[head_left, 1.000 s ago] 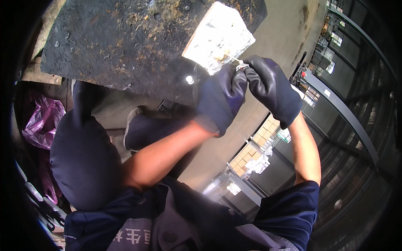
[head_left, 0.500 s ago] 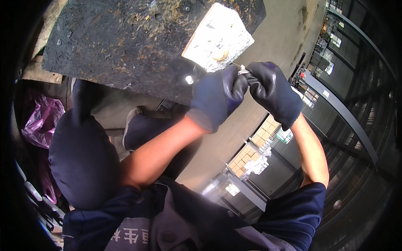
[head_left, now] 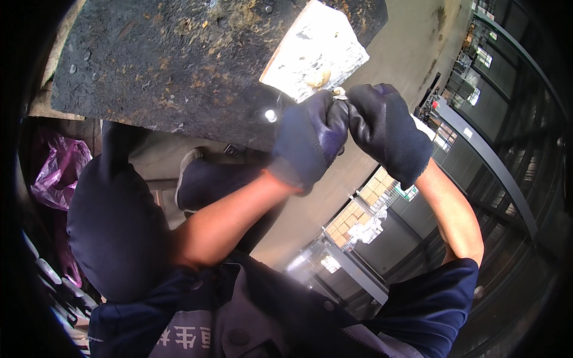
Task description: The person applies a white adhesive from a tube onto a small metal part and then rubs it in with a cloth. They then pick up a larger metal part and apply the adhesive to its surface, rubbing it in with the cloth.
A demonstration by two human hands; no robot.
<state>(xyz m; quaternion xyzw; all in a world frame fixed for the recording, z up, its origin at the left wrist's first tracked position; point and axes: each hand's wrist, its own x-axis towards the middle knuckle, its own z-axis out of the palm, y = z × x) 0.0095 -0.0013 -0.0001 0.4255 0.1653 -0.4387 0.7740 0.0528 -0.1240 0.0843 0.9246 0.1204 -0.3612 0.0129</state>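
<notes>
Both my hands wear dark blue and black coated gloves and meet by the dark table's near right edge. My left hand (head_left: 310, 140) is closed, its fingertips pressed on a small whitish, shiny piece (head_left: 339, 93). Closed too, my right hand (head_left: 387, 132) pinches the same piece from the other side. Fingers cover most of it, so its kind cannot be made out. Just beyond the hands lies a white slab or pad (head_left: 317, 45) with grey smudges. A tan blob (head_left: 318, 78) rests on its near part.
The dark, worn table top (head_left: 155, 71) bears a small white round thing (head_left: 271, 116) left of my hands. A pink plastic bag (head_left: 59, 173) hangs at the far left. Stacked cartons (head_left: 349, 224) stand in the background beyond a grey floor.
My hands have shifted slightly left and up, still together on the small piece. My right elbow has moved a little outward. The view has shifted slightly.
</notes>
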